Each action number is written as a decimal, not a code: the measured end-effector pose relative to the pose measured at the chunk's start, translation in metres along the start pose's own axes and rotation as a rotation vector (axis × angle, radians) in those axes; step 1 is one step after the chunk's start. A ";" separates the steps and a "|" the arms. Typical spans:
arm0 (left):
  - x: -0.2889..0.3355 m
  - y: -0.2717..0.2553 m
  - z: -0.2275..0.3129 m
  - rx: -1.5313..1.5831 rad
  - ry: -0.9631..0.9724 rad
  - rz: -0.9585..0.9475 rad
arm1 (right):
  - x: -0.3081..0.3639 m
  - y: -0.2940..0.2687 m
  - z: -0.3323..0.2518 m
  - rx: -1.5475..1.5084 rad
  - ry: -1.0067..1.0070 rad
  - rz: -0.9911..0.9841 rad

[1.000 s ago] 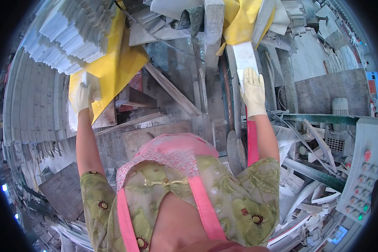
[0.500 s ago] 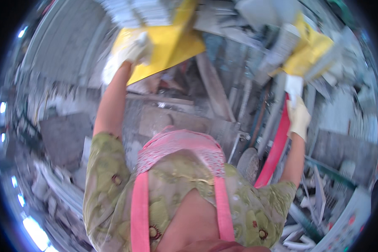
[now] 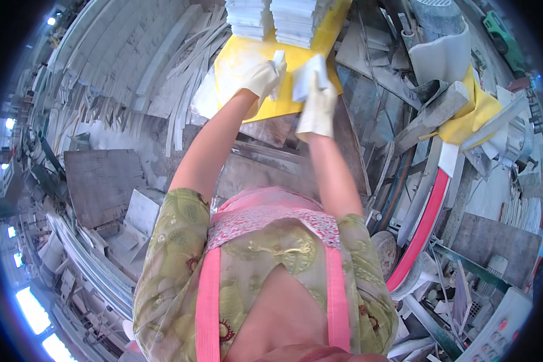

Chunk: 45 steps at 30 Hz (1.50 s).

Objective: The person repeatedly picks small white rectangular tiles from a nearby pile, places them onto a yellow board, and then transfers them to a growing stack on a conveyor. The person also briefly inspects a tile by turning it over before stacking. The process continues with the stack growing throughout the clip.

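Observation:
Both my hands wear pale cream gloves and are over a yellow sheet (image 3: pixel 238 51) in front of me. My left hand (image 3: pixel 260 83) is closed on a narrow white tile (image 3: pixel 278 61), held upright. Close to its right, my right hand (image 3: pixel 320 111) grips a flat whitish-grey tile (image 3: pixel 309 77), somewhat blurred. A small gap separates the two tiles. Just beyond them, on the far part of the sheet, are a stack of white tiles (image 3: pixel 247 18) and a second tile stack (image 3: pixel 292 21) beside it.
Long grey slabs (image 3: pixel 111 54) and thin offcut strips (image 3: pixel 181 90) lie on the left. To the right are a curved red strip (image 3: pixel 421 232), a yellow cloth (image 3: pixel 473 114) and a stone block (image 3: pixel 434 117). A control panel with buttons (image 3: pixel 495 329) is at the lower right.
My right hand has come from beside the red strip on the right to the yellow sheet, and now holds a tile. The whole view has shifted, and my hands are close together.

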<state>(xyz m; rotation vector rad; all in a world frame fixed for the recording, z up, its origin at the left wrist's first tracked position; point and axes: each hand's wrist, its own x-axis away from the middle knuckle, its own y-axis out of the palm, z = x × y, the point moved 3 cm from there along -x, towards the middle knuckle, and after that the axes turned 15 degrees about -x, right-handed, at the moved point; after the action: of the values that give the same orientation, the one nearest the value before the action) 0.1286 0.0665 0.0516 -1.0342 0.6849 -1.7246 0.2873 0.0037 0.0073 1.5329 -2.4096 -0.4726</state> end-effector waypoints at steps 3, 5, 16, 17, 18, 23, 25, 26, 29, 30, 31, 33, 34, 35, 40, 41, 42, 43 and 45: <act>0.012 -0.010 0.001 0.203 -0.005 -0.036 | 0.007 0.045 0.025 0.061 -0.107 -0.044; 0.013 -0.022 0.004 0.170 -0.019 -0.107 | 0.008 0.055 0.032 0.109 -0.040 -0.138; -0.031 0.007 0.003 -0.135 -0.053 0.083 | 0.005 -0.047 -0.021 0.512 -0.282 -0.426; -0.034 0.009 0.001 -0.118 -0.067 0.076 | -0.001 -0.088 -0.032 0.550 -0.179 -0.415; -0.037 0.010 0.000 -0.105 -0.098 0.065 | -0.003 -0.128 -0.046 0.558 -0.255 -0.310; -0.019 0.001 0.003 -0.038 -0.064 -0.002 | -0.026 -0.338 -0.114 0.637 -0.240 0.165; -0.007 -0.007 0.008 -0.019 -0.038 -0.089 | -0.028 -0.410 -0.137 0.747 -0.235 0.282; -0.002 -0.010 0.011 -0.010 -0.026 -0.108 | -0.029 -0.440 -0.146 0.865 -0.224 0.351; 0.003 -0.016 0.018 -0.020 -0.033 -0.164 | -0.032 -0.497 -0.159 1.259 -0.365 0.290; 0.002 -0.017 0.020 -0.047 -0.063 -0.174 | -0.034 -0.506 -0.156 1.337 -0.390 0.250; 0.001 -0.017 0.021 -0.070 -0.083 -0.184 | -0.038 -0.514 -0.152 1.410 -0.324 0.248; -0.001 -0.015 0.022 -0.049 -0.097 -0.183 | -0.045 -0.519 -0.145 1.600 -0.281 0.265; -0.002 -0.013 0.021 -0.039 -0.110 -0.182 | -0.047 -0.516 -0.142 1.708 -0.274 0.292; -0.001 -0.012 0.020 0.016 -0.064 -0.154 | -0.049 -0.510 -0.141 1.810 -0.339 0.312; 0.010 -0.009 -0.001 0.124 0.209 -0.084 | -0.043 -0.481 -0.150 1.812 -0.334 0.302; 0.007 -0.005 -0.008 0.172 0.183 -0.044 | -0.037 -0.475 -0.153 1.816 -0.387 0.315; 0.002 0.000 -0.011 0.240 0.215 -0.028 | -0.029 -0.470 -0.155 1.802 -0.454 0.349; 0.000 0.003 -0.016 0.427 0.242 -0.087 | -0.021 -0.467 -0.157 1.810 -0.482 0.366; -0.006 0.010 -0.024 0.835 0.043 -0.173 | -0.005 -0.470 -0.155 1.795 -0.296 0.329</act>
<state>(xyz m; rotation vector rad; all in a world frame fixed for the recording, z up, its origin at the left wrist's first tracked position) 0.1131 0.0682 0.0297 -0.4703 -0.1337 -1.9146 0.7373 -0.1987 -0.0371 1.2049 -3.1375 2.1681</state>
